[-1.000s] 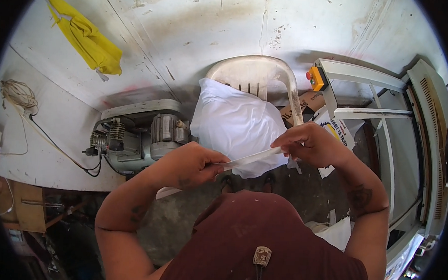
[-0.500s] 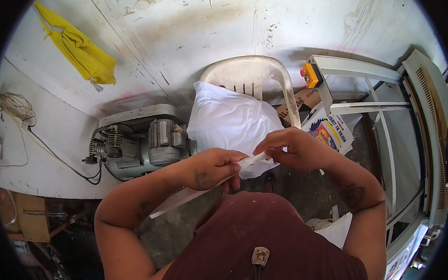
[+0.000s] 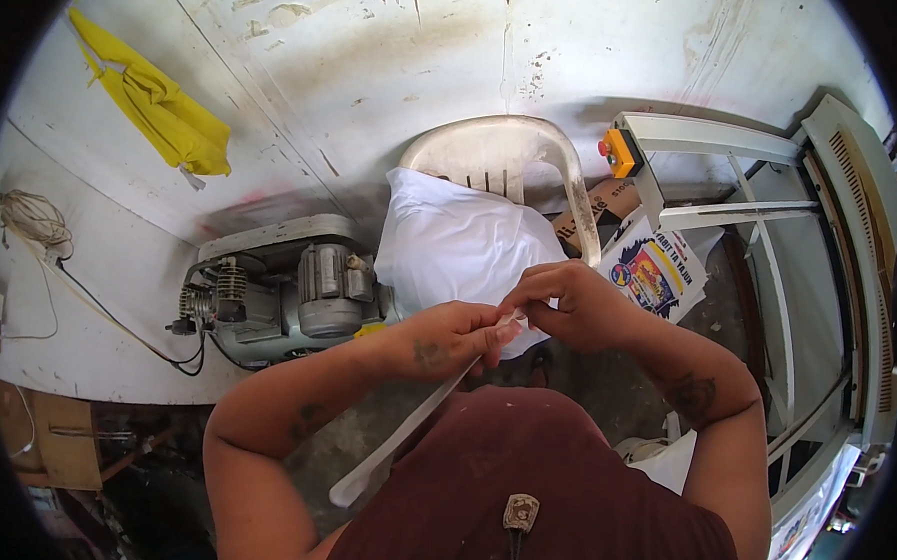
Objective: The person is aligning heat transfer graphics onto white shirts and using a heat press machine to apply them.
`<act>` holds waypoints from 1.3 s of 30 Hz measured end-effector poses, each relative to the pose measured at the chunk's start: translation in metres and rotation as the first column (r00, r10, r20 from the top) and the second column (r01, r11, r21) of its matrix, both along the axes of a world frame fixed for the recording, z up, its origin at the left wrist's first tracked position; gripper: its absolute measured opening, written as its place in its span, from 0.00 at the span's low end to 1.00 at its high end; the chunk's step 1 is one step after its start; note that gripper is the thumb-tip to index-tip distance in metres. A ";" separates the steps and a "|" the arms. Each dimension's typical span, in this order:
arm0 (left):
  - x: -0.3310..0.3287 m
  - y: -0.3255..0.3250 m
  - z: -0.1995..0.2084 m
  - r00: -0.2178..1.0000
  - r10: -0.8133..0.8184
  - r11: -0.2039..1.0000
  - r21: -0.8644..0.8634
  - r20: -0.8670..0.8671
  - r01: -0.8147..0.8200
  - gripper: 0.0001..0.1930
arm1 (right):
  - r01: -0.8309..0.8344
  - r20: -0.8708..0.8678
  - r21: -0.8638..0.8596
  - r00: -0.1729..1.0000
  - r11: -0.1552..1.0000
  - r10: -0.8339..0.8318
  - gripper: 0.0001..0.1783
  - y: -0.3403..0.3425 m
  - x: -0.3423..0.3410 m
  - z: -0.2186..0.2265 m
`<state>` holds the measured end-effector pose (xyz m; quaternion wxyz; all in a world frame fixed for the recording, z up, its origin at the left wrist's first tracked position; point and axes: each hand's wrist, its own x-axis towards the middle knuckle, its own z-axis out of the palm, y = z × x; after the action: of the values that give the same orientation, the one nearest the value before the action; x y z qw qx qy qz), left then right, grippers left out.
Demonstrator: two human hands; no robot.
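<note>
Can barely make out dark clutter [image 3: 133, 506] at lower left, or the base of the compressor [image 3: 278, 293] behind the left forearm [image 3: 309, 389]. Can follow the strip [image 3: 398, 440] from a loose end by the shirt [image 3: 521, 453] up into the left hand [image 3: 454, 335], pinching it, cannot see the chair [image 3: 494, 152] seat under the cloth [image 3: 465, 241], and lose the strip's upper end in the right hand [image 3: 568, 303], also pinching it. See only part of the carton [image 3: 617, 199] past the chair.
</note>
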<state>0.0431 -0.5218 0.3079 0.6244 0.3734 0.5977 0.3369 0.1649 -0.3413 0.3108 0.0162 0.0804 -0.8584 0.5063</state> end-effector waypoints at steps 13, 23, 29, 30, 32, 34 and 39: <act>-0.026 0.008 0.007 0.961 0.273 0.829 0.494 0.048 -0.261 0.13 | 0.327 -0.011 -0.662 0.896 0.674 -0.445 0.20 -0.033 -0.027 -0.037; -0.016 0.029 -0.009 0.650 0.548 0.344 0.566 0.527 -0.749 0.12 | 0.403 0.091 -0.528 0.902 0.748 -0.422 0.21 -0.055 -0.026 -0.036; -0.022 0.020 -0.003 0.634 0.594 0.329 0.569 0.496 -0.753 0.14 | 0.403 -0.114 -0.378 0.873 0.834 -0.474 0.10 -0.051 -0.023 -0.023; -0.025 0.018 -0.009 0.653 0.592 0.324 0.602 0.473 -0.730 0.14 | 0.400 -0.120 -0.340 0.879 0.851 -0.461 0.07 -0.050 -0.024 -0.021; -0.031 0.015 -0.013 0.671 0.590 0.319 0.634 0.450 -0.705 0.14 | 0.388 -0.142 -0.390 0.870 0.835 -0.471 0.06 -0.048 -0.027 -0.026; -0.033 0.013 -0.014 0.701 0.553 0.259 0.706 0.451 -0.659 0.14 | 0.375 -0.161 -0.439 0.861 0.817 -0.482 0.05 -0.046 -0.027 -0.024; -0.031 0.009 -0.016 0.676 0.556 0.237 0.687 0.484 -0.687 0.13 | 0.402 -0.138 -0.400 0.862 0.823 -0.488 0.04 -0.046 -0.025 -0.010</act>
<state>0.0124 -0.5133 0.2915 0.2199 0.3278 0.4136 0.8205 0.1398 -0.3874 0.3012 0.2504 -0.0687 -0.7382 0.6226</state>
